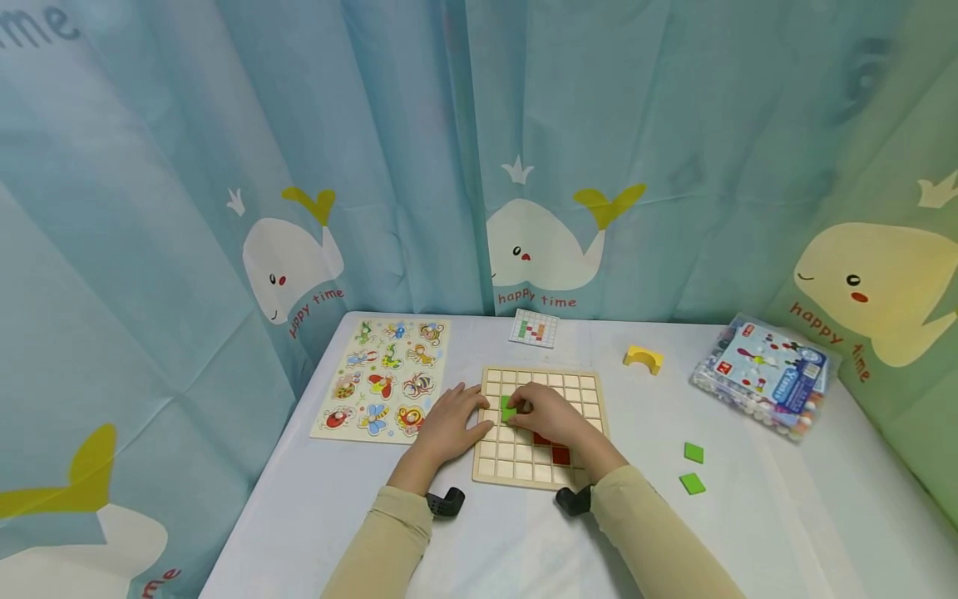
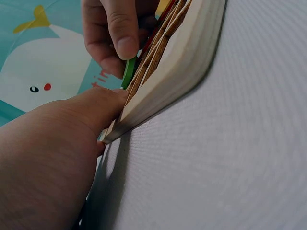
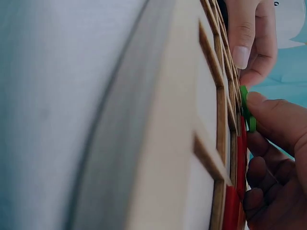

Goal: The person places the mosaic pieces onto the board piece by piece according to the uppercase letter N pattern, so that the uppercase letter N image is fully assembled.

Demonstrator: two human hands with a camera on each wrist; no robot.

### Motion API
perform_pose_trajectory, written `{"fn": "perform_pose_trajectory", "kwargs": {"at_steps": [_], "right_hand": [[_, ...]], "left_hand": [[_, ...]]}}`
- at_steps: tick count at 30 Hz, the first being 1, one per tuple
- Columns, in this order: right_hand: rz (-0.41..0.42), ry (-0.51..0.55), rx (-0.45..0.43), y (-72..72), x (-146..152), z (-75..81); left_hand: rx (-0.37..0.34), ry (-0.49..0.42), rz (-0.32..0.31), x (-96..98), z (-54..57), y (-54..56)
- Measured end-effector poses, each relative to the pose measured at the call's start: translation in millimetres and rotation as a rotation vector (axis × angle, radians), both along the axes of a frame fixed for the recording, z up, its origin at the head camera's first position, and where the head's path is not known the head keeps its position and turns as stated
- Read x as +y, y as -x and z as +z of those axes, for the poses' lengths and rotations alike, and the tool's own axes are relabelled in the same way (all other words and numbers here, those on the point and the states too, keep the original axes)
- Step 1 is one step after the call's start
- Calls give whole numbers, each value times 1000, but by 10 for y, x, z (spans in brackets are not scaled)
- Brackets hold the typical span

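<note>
A wooden grid board (image 1: pixel 505 470) lies on the table with red tiles (image 1: pixel 560 456) set in some squares. My right hand (image 1: pixel 550 413) is over its middle, pinching a green square tile (image 3: pixel 253 123) between thumb and fingers. Another green piece (image 3: pixel 244 96) shows right beside that tile, low against the grid. My left hand (image 1: pixel 449 426) rests at the board's left edge, fingers extended, with the thumb (image 2: pixel 98 108) touching the rim. Part of the grid is hidden under the right hand.
Two loose green tiles (image 1: pixel 693 452) lie right of the board. Behind it is a pattern card (image 1: pixel 535 329). An insect picture board (image 1: pixel 382 383) is at left; a yellow arch block (image 1: pixel 643 359) and a plastic box of beads (image 1: pixel 767 374) are at right.
</note>
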State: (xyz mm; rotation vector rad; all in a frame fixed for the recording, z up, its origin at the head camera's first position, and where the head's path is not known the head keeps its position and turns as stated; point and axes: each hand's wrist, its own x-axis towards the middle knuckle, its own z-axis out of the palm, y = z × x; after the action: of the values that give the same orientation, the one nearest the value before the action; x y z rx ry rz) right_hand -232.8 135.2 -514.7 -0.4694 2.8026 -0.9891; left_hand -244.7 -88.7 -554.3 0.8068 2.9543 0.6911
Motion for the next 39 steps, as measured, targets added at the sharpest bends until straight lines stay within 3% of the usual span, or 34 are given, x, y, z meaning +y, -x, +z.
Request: {"fn": "perform_pose_trajectory", "kwargs": {"at_steps": [22,39], "right_hand": [[3,-91,30,-21,-72,-7],[-33,-24,18,-123,51,110]], "left_hand": [[-8,-3,-3,0,37,-11],[-13,-6,-2,0,12,0]]}}
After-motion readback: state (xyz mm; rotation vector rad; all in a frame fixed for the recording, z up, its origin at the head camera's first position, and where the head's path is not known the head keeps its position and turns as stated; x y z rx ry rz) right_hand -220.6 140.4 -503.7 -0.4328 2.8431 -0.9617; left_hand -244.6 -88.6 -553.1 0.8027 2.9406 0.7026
